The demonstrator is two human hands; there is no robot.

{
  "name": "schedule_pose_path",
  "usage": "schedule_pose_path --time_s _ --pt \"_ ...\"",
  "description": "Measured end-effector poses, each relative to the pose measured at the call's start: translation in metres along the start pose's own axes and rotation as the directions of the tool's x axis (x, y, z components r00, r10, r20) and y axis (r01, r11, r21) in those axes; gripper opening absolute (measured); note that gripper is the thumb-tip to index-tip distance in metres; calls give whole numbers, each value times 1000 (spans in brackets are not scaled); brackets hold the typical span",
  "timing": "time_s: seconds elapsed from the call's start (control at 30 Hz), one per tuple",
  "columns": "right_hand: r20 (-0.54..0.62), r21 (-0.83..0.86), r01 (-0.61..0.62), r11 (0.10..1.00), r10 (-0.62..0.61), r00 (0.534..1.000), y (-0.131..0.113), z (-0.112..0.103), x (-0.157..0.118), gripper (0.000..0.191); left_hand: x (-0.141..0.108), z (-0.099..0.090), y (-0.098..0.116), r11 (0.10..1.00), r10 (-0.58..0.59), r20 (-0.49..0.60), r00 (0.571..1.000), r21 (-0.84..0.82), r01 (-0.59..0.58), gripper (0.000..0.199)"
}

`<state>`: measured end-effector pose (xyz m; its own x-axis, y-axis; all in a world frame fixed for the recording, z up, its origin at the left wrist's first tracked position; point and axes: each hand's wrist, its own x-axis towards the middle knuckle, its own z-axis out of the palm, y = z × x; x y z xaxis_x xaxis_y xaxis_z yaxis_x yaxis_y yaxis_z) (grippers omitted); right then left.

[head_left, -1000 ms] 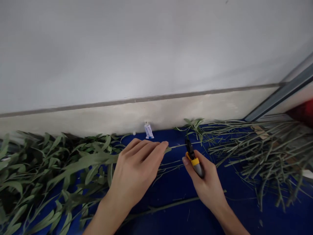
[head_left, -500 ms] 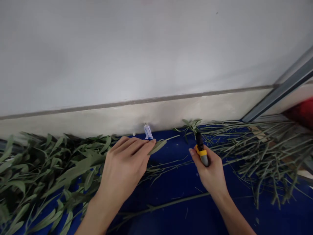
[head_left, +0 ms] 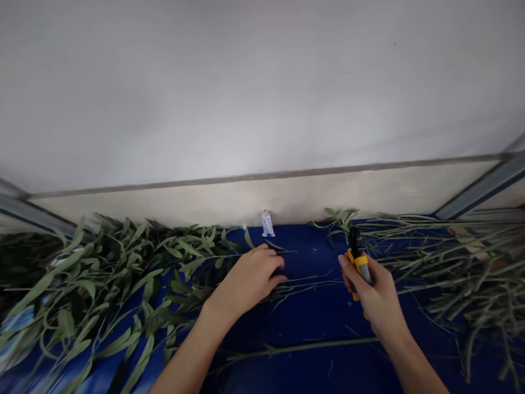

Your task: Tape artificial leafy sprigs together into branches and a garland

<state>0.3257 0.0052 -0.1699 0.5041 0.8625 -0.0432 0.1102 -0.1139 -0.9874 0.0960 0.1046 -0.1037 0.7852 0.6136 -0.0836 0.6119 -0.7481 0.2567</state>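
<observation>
Left hand (head_left: 252,277): lower centre, near thin stems (head_left: 305,284); its grip we could not tell.
Right hand (head_left: 380,293): lower right, we gripped yellow-grey cutters (head_left: 363,267).

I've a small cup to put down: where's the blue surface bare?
Mostly bare: the blue surface between the left hand and right hand, just beyond the long stem; also between the white packet and leafy sprig. Crowded: leafy branches at left, bare stems at right.

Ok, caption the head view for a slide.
Right hand gripping yellow-handled cutters, left hand by thin stems, leafy branches left, bare stalks right.
</observation>
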Motion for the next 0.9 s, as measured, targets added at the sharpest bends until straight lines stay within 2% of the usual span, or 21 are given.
schedule_pose_path --time_s 0.07,0.2,0.27,0.4,0.5,0.6,0.7,0.8,0.9 --pt "10 47 -18 999 17 1000 -3 0 0 41 -2 2 3 999 3 49 999 -45 -1 2" --pt "81 190 -51 980 36 996 -13 -1 -4 38 -3 5 7 998 6 71 997 -61 -1 15" --pt "136 257 -70 964 35 990 -17 1 -7 34 -3 5 7 997 -10 89 996 -72 17 6" --pt "238 373 -148 916 59 969 -18 13 -14 31 0 8 6 994 -14 132 991 -101 28 4" --pt "291 429 -230 873 107 951 -15 24 -19 32 1 10 5 995 13 147 989 -102 2 12" --pt "323 453 -246 857 99 941 -13 31 -22 31 1 5 5 995 -3 144 990 -97 18 17" --pt "354 465 -213 859 41 935 -12 32 -22 28 -2 -5 3 993 -40 91 995 -105 49 19" --pt "350 461 -185 868 14 937 -9 32 -19 27 -6 -14 -1 992 -14 -45 999 -124 9 26" --pt "347 433 -186 882 28 937 -6 33 -15 27 -10 -22 -3 995 1 -184 983 -93 -19 34"
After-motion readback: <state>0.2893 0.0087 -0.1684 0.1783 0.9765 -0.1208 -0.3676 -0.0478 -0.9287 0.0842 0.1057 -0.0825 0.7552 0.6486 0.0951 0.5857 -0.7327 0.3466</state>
